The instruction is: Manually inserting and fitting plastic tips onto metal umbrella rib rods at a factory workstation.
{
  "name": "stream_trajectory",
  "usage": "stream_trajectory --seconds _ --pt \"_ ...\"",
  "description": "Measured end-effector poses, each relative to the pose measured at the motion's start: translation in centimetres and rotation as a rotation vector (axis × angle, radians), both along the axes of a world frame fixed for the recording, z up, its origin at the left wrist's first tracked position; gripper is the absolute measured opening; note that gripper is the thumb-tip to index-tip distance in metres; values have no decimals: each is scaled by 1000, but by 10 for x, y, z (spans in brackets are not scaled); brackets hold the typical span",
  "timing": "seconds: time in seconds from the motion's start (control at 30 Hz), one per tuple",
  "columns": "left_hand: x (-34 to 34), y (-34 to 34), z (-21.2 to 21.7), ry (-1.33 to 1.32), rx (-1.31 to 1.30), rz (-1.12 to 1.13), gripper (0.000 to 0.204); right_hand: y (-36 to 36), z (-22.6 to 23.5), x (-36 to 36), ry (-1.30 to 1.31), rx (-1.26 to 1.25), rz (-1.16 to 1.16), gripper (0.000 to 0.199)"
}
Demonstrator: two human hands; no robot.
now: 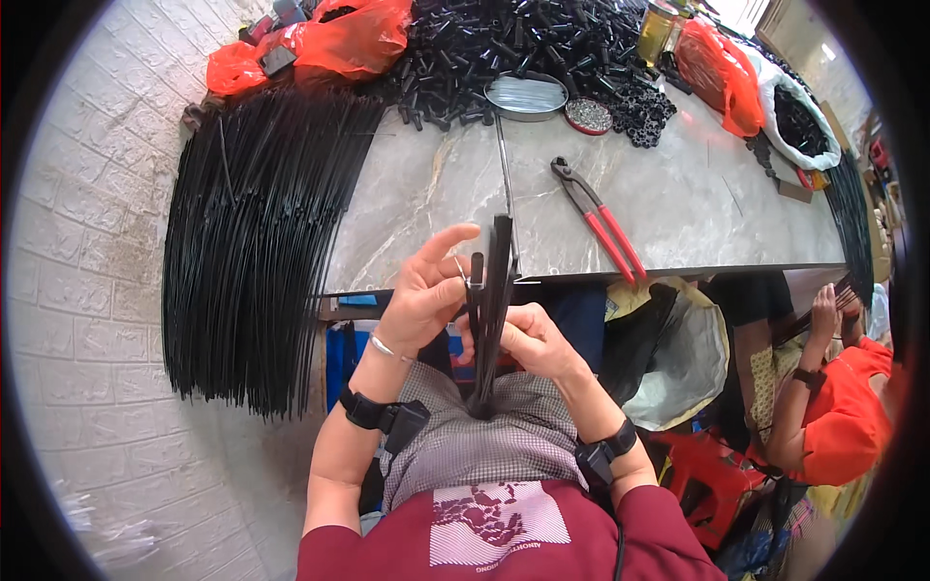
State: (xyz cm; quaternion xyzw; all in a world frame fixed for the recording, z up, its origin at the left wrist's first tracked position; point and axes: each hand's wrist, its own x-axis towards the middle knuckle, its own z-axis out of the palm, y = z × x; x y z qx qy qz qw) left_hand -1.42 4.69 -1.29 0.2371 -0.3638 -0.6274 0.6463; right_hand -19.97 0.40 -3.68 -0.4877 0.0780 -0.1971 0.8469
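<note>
Grey marble-look tabletop (pixel 436 194) carries red-handled pincers (pixel 601 218) — before its edge, left hand (pixel 421 300) and right hand (pixel 533 339) clamp together on a bundle of long black rods (pixel 492 310), upright over the lap.

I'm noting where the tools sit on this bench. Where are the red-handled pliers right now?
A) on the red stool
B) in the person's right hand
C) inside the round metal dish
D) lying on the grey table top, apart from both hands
D: the red-handled pliers lie flat on the grey table, while the left hand and right hand hold a bundle of black strips.
</note>
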Motion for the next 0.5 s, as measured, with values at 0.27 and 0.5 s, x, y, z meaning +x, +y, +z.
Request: stream_trajectory --seconds 0.27,0.5 --pt "-12 3 0 112 143 112 50 3 5 3 -31 29 -130 38" --pt "-27 33 40 -349 128 473 51 8 4 4 -15 28 -211 35"
